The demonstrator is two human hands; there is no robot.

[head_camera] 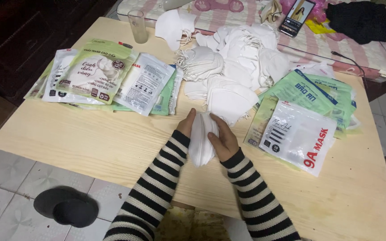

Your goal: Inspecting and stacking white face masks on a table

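Observation:
A small stack of folded white face masks [200, 142] stands on edge on the pale wooden table [90, 138], pressed between both my hands. My left hand [187, 122] holds its left side and my right hand [222, 139] grips its right side. Both arms wear black-and-white striped sleeves. Just behind the stack lies a big loose heap of white masks [235, 67], reaching to the table's far edge.
Flat printed plastic pouches lie fanned at the left [99, 76] and at the right [304, 116]. A clear drinking glass [137, 26] stands at the far left edge. A phone [296, 17] and dark cloth [358, 20] rest on the bed behind. A black slipper [65, 206] lies on the floor.

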